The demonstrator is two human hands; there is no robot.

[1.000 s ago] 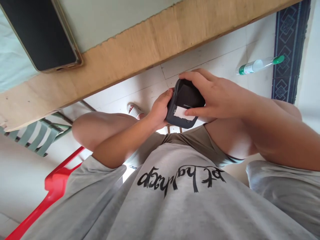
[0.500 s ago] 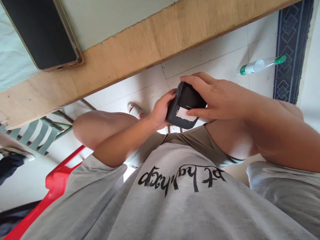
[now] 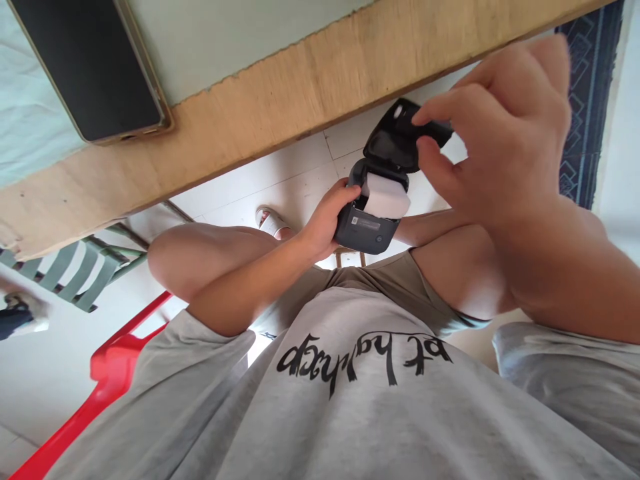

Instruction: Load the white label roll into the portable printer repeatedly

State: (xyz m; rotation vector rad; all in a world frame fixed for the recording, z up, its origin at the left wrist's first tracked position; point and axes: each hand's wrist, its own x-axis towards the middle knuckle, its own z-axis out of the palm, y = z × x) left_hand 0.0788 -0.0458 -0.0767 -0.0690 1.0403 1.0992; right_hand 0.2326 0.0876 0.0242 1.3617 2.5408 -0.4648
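Observation:
A dark portable label printer (image 3: 367, 230) is gripped by my left hand (image 3: 327, 220), which wraps round its left side. Its black lid (image 3: 393, 137) stands raised, and a white paper roll (image 3: 387, 197) shows in the compartment. My right hand (image 3: 500, 127) is up by the lid's right side. Its thumb and forefinger are apart, with part of the dark lid seen between them; the other fingers curl. Whether the fingertips touch the lid is not clear.
A smartphone (image 3: 95, 73) lies on the table at the upper left, near its wooden edge (image 3: 280, 87). A red plastic chair (image 3: 115, 363) and a stool with green straps (image 3: 75, 267) are at the left. A patterned dark border (image 3: 583, 147) runs along the floor at right.
The printer's lid has swung up, exposing the paper roll. My right hand has left the printer's top and risen to the right, now covering the bottle on the floor. My left hand keeps its hold.

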